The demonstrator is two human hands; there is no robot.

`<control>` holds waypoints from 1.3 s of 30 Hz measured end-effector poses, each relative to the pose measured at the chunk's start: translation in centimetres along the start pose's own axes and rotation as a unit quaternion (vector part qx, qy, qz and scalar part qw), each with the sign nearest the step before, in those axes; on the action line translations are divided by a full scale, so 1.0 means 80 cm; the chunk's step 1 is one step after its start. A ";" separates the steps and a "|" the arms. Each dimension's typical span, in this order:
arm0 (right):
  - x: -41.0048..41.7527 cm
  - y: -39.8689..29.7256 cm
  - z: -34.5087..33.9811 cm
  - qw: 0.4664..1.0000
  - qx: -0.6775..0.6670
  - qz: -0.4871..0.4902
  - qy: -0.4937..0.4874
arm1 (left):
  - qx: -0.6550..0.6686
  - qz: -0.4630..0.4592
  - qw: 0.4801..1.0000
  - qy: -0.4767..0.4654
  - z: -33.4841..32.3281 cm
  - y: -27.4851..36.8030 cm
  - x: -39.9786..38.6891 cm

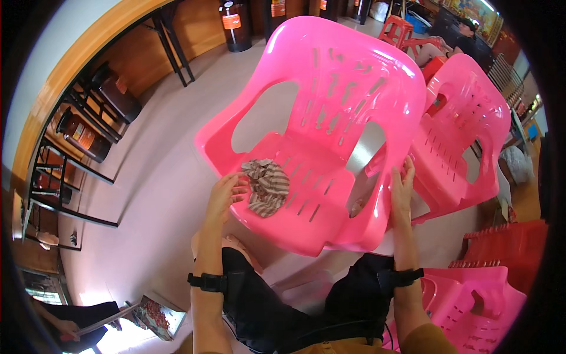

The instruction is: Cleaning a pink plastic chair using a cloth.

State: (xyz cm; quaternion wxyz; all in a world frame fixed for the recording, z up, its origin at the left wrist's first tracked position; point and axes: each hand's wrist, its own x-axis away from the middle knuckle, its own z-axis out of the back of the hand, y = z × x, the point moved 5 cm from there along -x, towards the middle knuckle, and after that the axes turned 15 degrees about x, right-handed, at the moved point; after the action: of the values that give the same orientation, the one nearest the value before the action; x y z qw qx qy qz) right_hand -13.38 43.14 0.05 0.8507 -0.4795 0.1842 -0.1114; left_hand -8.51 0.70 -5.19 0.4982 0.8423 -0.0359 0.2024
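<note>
A pink plastic armchair (pixel 309 221) with a slotted back and seat stands right before me. On the left part of its seat lies a crumpled brown-and-white striped cloth (pixel 269 188). My left hand (pixel 227 194) is at the cloth's left side, by the seat's front left edge; its fingers are slightly curled and hold nothing that I can see. Along the outer side of the chair's right armrest (pixel 381 208) rests my right hand (pixel 401 188), fingers extended and not wrapped around it.
A second pink armchair (pixel 446 150) stands close on the right. Pink chairs (pixel 468 305) and red plastic furniture (pixel 508 245) are at lower right. Dark canisters (pixel 84 135) line the left wall by black table legs (pixel 170 44). A person (pixel 460 44) sits behind; another person's hand (pixel 68 329) holds a long-handled dustpan (pixel 157 316).
</note>
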 end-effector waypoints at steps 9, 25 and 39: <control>-0.001 0.006 -0.002 0.999 -0.032 0.006 0.011 | -0.003 -0.001 1.000 0.015 0.004 -0.003 -0.005; -0.006 0.023 -0.007 1.000 0.007 0.004 0.023 | -0.042 -0.013 0.999 0.015 0.003 -0.003 -0.006; -0.008 0.026 -0.007 0.999 0.014 0.022 0.025 | -0.093 -0.015 0.995 0.013 -0.008 -0.008 -0.010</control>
State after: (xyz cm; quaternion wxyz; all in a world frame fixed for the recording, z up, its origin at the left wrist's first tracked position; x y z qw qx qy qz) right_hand -14.18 44.01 -1.86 0.8547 -0.4603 0.2146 -0.1076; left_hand -9.29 1.43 -5.74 0.5781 0.7898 -0.0355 0.2018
